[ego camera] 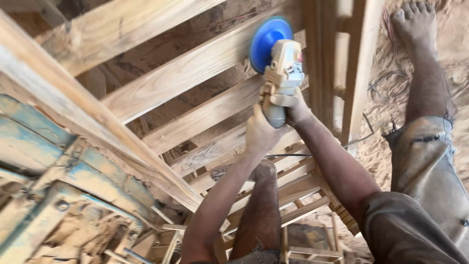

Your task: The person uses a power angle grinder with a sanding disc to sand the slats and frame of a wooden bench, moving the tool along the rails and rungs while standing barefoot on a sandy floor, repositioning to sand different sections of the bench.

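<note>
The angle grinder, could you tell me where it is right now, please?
In the head view, upper centre: the angle grinder is gripped by both hands, its blue disc against a wooden slat.

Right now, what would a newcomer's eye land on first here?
The round bright blue sanding disc of a beige handheld angle grinder, pressed against a pale wooden slat at upper centre. Both dusty hands hold the tool's body: the left hand below, the right hand beside it. At upper right a bare foot stands on the sawdust-covered ground.
</note>
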{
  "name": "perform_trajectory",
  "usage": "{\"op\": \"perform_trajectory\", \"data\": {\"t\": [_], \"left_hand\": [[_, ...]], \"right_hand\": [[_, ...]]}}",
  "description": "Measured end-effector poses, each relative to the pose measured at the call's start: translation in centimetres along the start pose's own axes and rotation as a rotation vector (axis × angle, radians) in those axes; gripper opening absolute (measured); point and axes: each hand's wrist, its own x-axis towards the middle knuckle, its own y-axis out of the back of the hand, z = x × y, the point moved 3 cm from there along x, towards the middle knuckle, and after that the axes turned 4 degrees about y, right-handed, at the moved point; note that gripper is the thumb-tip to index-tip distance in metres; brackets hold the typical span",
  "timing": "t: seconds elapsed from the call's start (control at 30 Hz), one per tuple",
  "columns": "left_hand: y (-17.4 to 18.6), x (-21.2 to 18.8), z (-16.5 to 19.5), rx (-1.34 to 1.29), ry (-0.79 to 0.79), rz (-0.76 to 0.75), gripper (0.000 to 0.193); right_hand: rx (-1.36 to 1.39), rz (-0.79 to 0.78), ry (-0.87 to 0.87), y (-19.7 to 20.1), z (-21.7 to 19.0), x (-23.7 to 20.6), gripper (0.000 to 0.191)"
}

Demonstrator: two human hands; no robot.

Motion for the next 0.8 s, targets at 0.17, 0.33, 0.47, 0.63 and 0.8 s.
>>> {"op": "perform_trajectory", "data": {"t": [0.17,0.33,0.47,0.63,0.8], "left_hand": [[1.4,1.8,3.2,0.134,0.067,-0.044,0.078],[2.1,4.0,5.9,0.181,0.107,-0.093,0.07],[2.7,4.4,6.5,0.125,0.106,-0.086,0.071],[2.2,4.2,6.1,0.186,0.16,-0.124,0.073],[2.0,3.0,5.1,0.159,0.137,-0.208,0.08]], "right_hand": [[0.132,0.013,0.004,0.0,-1.3,2.1,0.045],[0.182,0.042,0.03,0.4,-2.6,4.0,0.039],[0.229,-0.006,0.073,0.4,-2.9,4.8,0.032],[0.22,0.064,0.009,1.0,-2.1,4.0,0.034],[0.245,0.1,0.007,1.6,-0.3,2.3,0.038]]}}
